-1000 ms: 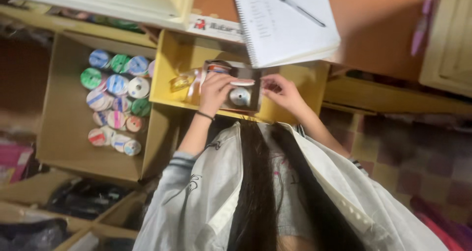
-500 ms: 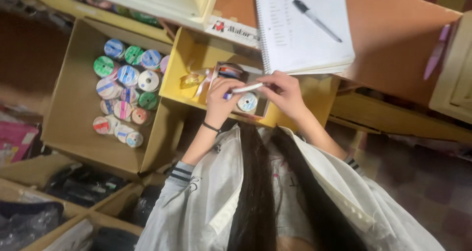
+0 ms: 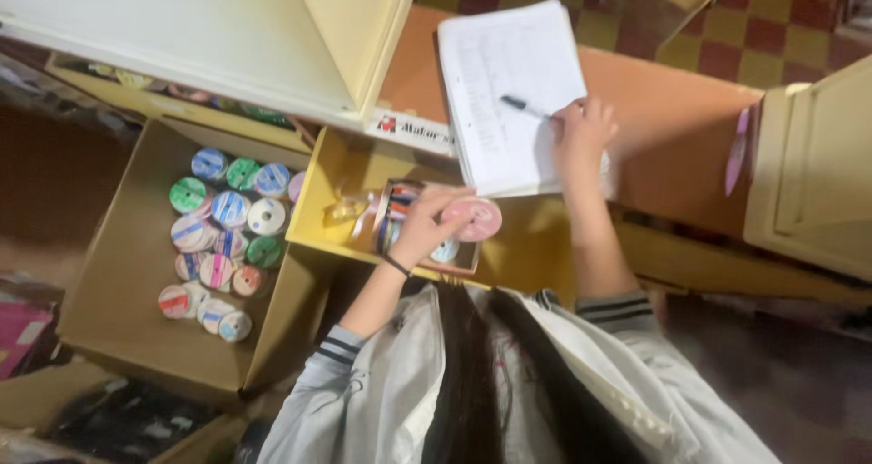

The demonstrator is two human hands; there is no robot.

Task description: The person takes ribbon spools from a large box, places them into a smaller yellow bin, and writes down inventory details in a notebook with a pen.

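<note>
My left hand holds a pink ribbon spool flat side up, just above a small open box of spools that sits in a yellow drawer. My right hand rests on an open spiral notebook lying on the orange desk. Its fingers are closed on the end of a dark pen whose tip lies on the page. Loose ribbon lies in the drawer left of the small box.
A cardboard box on the left holds several upright ribbon spools in blue, green and pink. A cream panel hangs over the top left. A cream cabinet stands right. More boxes with dark bags sit at bottom left.
My right hand left the small box and went up to the notebook, onto the pen. My left hand lifted a pink spool clear of the box. The view shifted down.
</note>
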